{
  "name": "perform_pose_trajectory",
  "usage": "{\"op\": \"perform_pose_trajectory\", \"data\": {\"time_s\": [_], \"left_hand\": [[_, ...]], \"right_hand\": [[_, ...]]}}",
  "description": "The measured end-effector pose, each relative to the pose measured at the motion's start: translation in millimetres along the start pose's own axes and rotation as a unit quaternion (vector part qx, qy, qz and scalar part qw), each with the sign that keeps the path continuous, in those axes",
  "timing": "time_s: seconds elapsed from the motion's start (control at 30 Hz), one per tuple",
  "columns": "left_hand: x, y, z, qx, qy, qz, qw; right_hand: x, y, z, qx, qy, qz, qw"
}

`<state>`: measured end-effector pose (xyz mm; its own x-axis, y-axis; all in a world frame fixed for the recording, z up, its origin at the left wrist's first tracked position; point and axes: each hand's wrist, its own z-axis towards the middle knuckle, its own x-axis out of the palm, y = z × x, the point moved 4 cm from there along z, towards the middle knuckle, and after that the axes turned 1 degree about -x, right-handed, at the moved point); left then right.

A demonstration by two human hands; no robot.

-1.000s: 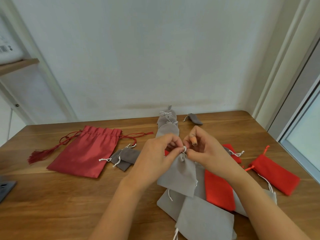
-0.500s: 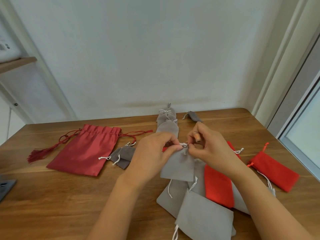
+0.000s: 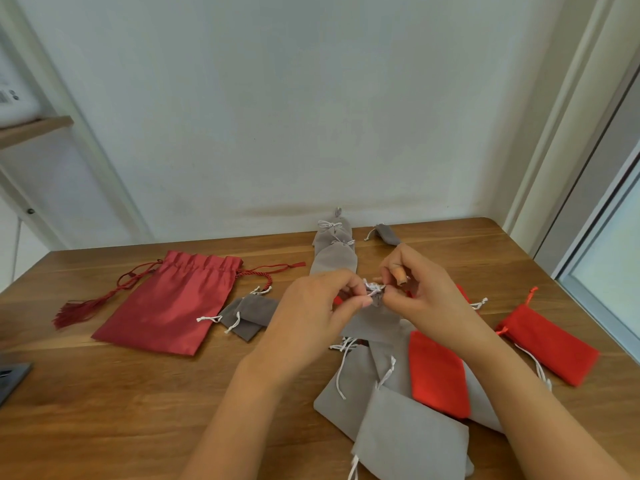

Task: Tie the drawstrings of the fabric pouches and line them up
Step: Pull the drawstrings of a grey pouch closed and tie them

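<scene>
Far left on the wooden table lies the big dark-red pouch, its cords loose, with two small dark-grey pouches just beside it. My left hand pinches one end of the white drawstring between thumb and forefinger. The grey pouch hangs below it at mid-table, neck gathered. My right hand pinches the other end, its remaining fingers curled. I judge I am mid-knot. Next I should pull the ends apart to tighten, then lay this pouch at the near end of the tied row beyond. The near pile and the red pouch on the right wait untied.
</scene>
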<state>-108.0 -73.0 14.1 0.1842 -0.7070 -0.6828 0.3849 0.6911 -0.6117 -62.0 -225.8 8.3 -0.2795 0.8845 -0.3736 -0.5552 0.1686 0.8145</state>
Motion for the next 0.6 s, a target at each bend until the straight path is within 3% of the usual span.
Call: {"op": "perform_pose_trajectory", "data": {"time_s": [0.1, 0.27, 0.6], "left_hand": [[-2.2, 2.6, 1.1, -0.029, -0.02, -0.048, 0.998], [-5.6, 3.4, 1.4, -0.051, -0.053, -0.138, 0.988], [-2.5, 4.4, 1.5, -0.059, -0.073, -0.166, 0.982]], "right_hand": [[3.2, 0.9, 1.2, 0.024, 0.004, 0.106, 0.994], [0.0, 0.1, 0.4, 0.034, 0.001, 0.173, 0.984], [-4.2, 8.2, -1.9, 0.028, -0.032, 0.075, 0.996]]}}
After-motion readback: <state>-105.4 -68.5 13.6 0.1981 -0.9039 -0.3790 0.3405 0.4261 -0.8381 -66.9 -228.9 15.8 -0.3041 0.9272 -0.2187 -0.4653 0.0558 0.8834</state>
